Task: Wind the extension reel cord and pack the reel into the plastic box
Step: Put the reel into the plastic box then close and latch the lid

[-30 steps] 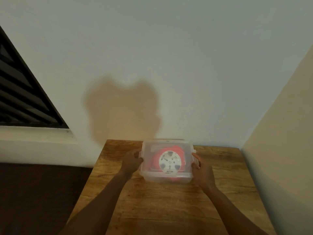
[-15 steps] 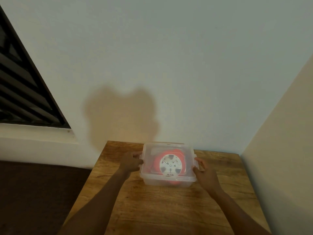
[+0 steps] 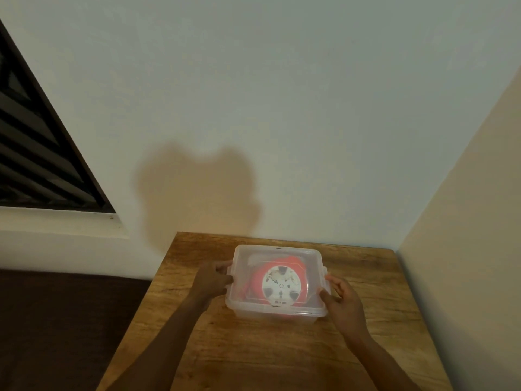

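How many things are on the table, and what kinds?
Clear plastic box with its lid on: 1
Red reel inside it: 1
Hands, left hand and right hand, at the box's sides: 2
Total: 4

Translucent smooth plastic box [image 3: 277,313], glossy red plastic reel [image 3: 282,282], grained wooden table [image 3: 253,348], matt wall [image 3: 282,94]

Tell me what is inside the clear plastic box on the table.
Through the lid of the plastic box shows the red extension reel, lying flat, white socket face up. Its cord and underside are hidden by the reel body and cloudy plastic.
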Action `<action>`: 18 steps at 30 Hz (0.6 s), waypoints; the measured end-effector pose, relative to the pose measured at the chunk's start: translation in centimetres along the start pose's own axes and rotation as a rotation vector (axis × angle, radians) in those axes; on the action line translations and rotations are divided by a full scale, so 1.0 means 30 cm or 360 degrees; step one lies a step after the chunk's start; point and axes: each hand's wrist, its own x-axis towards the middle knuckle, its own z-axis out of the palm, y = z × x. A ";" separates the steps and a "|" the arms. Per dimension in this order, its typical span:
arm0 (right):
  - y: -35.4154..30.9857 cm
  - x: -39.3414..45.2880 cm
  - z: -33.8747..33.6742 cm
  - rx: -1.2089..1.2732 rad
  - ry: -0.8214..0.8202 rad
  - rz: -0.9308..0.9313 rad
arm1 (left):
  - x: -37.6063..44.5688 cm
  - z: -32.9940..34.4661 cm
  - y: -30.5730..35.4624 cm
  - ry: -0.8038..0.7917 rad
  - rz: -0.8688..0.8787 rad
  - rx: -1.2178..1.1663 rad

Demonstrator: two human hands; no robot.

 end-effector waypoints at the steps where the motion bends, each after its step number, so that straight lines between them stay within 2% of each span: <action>1: 0.003 -0.009 0.001 0.0009 0.0005 -0.0001 | -0.003 0.002 -0.010 -0.0004 0.0013 0.0001; 7: -0.003 -0.018 0.007 0.0034 0.0050 0.0020 | -0.035 0.017 -0.014 0.0044 0.0120 -0.0058; 10: -0.008 -0.026 -0.002 0.0182 0.0089 0.0207 | -0.066 0.034 -0.046 0.0127 0.0169 -0.0220; 12: -0.003 -0.026 -0.008 0.0418 -0.0029 0.0491 | -0.085 0.042 -0.077 0.0151 -0.0022 -0.0409; 15: 0.002 -0.027 -0.016 0.0640 -0.0290 0.0859 | -0.102 0.042 -0.121 -0.0079 -0.0340 -0.0555; 18: -0.005 -0.015 -0.016 0.0757 -0.0279 0.0937 | -0.109 0.034 -0.126 -0.0180 -0.0483 -0.0694</action>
